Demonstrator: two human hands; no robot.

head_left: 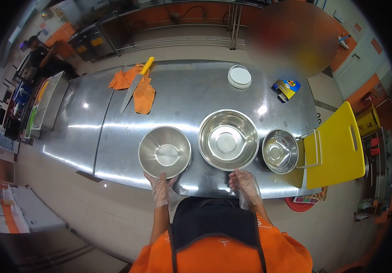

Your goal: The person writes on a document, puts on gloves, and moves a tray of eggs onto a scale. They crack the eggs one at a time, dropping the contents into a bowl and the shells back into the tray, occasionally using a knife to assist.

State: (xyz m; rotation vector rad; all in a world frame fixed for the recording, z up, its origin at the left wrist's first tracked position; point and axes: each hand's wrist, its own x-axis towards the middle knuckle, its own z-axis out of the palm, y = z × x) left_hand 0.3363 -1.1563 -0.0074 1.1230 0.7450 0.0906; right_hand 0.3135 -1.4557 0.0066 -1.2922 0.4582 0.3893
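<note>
My left hand [159,182], in a clear plastic glove, grips the near side of a deep steel mixing bowl [165,157], thumb against its wall. The bowl's mouth tilts toward me and nothing shows inside. A wider, shiny steel bowl [226,142] stands to its right. At this second bowl's near rim is my gloved right hand [244,180], fingers loosely curled; whether it touches the rim, or has anything small in it, I cannot make out. Further right sits a smaller steel bowl [280,151].
A large knife [134,88] with a yellow handle lies across orange cloths [143,98]. Toward the back are a round white lidded tub [239,77] and a blue-yellow box [287,89]. A yellow cutting board [334,150] stands in a wire rack at right. Another person [41,57] is far left.
</note>
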